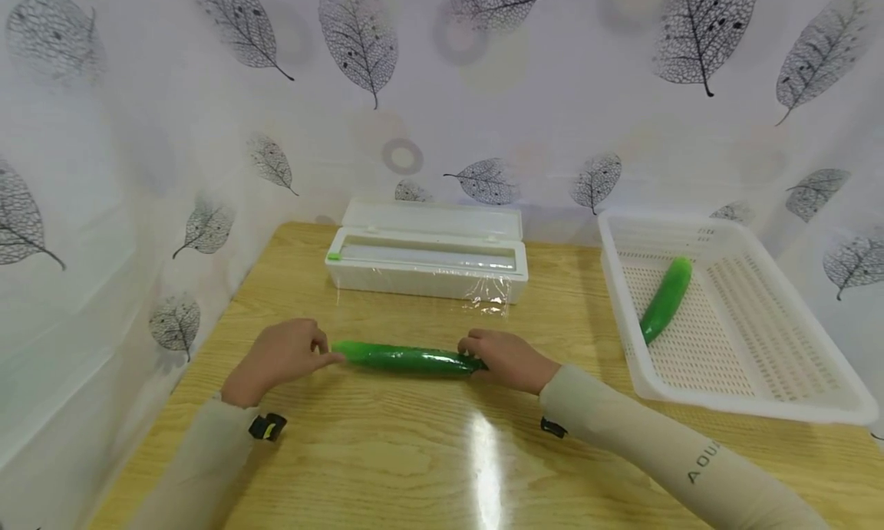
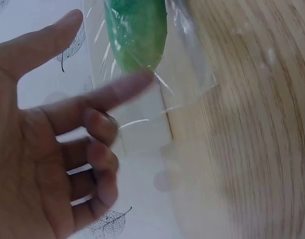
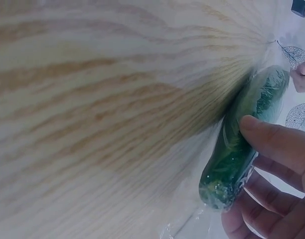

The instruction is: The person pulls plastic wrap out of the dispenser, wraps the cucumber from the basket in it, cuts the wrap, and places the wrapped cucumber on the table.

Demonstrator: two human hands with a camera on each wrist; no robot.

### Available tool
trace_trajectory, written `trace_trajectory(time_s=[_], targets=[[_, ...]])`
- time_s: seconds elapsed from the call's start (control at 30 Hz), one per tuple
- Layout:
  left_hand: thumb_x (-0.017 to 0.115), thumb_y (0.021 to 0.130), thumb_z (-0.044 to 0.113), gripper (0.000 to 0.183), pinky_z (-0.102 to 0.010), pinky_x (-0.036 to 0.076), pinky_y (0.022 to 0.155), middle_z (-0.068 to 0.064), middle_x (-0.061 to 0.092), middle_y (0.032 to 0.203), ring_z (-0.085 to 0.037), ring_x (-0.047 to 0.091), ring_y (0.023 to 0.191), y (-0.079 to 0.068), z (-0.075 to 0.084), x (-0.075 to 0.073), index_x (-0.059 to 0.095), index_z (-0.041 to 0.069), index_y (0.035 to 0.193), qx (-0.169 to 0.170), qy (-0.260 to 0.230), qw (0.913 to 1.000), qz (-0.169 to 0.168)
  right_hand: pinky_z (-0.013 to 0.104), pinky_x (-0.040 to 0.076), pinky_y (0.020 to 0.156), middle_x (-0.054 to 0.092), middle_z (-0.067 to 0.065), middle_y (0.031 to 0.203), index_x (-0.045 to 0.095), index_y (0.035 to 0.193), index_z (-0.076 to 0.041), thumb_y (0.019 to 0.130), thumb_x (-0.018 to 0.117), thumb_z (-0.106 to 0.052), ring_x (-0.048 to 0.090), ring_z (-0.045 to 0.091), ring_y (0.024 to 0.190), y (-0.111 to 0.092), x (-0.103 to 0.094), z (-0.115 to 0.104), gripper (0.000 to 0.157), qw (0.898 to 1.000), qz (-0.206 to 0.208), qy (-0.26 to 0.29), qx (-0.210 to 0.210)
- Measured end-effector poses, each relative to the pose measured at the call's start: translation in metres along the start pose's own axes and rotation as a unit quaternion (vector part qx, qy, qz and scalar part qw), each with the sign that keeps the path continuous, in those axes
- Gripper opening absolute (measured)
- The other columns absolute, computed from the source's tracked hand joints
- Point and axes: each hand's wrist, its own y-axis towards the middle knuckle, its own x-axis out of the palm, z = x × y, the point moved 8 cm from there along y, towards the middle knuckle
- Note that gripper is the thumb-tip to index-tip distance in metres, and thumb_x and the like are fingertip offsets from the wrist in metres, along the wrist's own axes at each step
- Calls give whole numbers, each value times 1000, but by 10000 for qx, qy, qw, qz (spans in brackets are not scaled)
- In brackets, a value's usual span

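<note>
A cucumber (image 1: pixel 407 360) wrapped in clear cling film lies crosswise on the table, its pale green end to the left. My right hand (image 1: pixel 509 360) grips the dark end, thumb on one side and fingers on the other, as the right wrist view shows. At the pale tip is my left hand (image 1: pixel 285 359). Its index finger reaches straight to that tip in the left wrist view, with the thumb held apart and the other fingers loosely bent. Loose cling film (image 2: pixel 192 89) sticks out past the tip there.
Behind the cucumber stands a white cling film dispenser (image 1: pixel 428 281), lid raised, with film hanging over its front. At the right, a white plastic basket (image 1: pixel 625 346) holds another cucumber (image 1: pixel 666 300). A leaf-patterned sheet (image 1: pixel 442 85) covers the wall behind the wooden table (image 1: pixel 387 446).
</note>
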Motion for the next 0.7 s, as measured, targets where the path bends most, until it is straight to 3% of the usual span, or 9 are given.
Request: trace_trajectory(time_s=[0.1, 0.23, 0.37, 0.53, 0.7], targets=[[65, 81, 53, 40, -26, 43, 55, 1, 66, 87, -9, 51, 65, -1, -10, 6, 75, 15, 88, -274, -204, 9988, -345, 27, 55, 73, 65, 6, 101, 62, 110, -6, 77, 77, -19, 64, 17, 85, 1, 0, 0, 38, 10000, -21, -1, 16], [69, 82, 40, 27, -27, 46, 63, 0, 68, 88, -10, 53, 72, 4, -14, 19, 74, 13, 85, 83, -1185, 9896, -809, 26, 55, 72, 65, 6, 100, 62, 109, -7, 76, 77, -19, 64, 17, 84, 1, 1, 0, 38, 10000, -30, -16, 19], [71, 83, 29, 21, -25, 45, 61, 2, 66, 75, -8, 51, 66, 6, -19, 25, 69, 10, 74, 368, -1849, 9768, -1019, 26, 55, 72, 65, 6, 99, 62, 108, -7, 76, 77, -19, 64, 17, 84, 1, 2, 0, 37, 10000, -16, -24, -3], [71, 83, 23, 18, -22, 46, 59, 2, 63, 76, -5, 53, 67, 6, -17, 19, 61, 10, 75, 761, -2169, 9696, -840, 27, 55, 73, 64, 6, 100, 62, 109, -7, 76, 77, -20, 64, 17, 84, 1, 2, 0, 38, 10000, -33, 20, 21], [70, 84, 20, 11, -22, 48, 63, 3, 64, 80, -2, 55, 72, 10, -11, 8, 65, 12, 88, 1009, -2178, 9700, -381, 28, 55, 73, 64, 6, 101, 62, 110, -7, 76, 77, -19, 64, 18, 85, 1, 1, 0, 38, 10000, -54, 44, 36]])
